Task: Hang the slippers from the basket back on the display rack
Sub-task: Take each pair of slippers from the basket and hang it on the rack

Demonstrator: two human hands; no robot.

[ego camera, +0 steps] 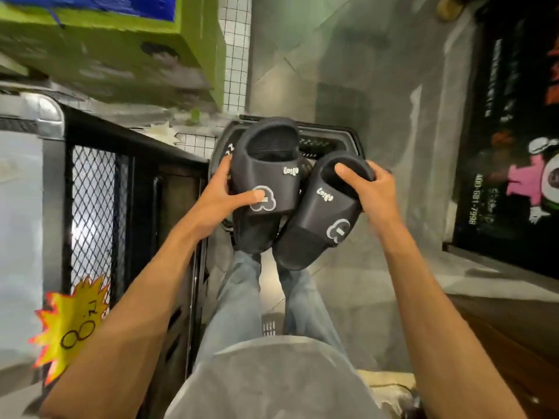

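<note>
Here each grip holds one black slipper. The left grip (pixel 220 198) clasps the side of the left slipper (pixel 266 176), with the thumb on its strap. The right grip (pixel 375 189) pinches the heel end of the right slipper (pixel 320 219). The basket (pixel 341 137) lies below both grips. The slippers are held one per hand, probably so they can be hung one at a time.

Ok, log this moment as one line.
left hand: grips first slipper | right hand: grips second slipper | position: both over basket | hung: not yet
</note>
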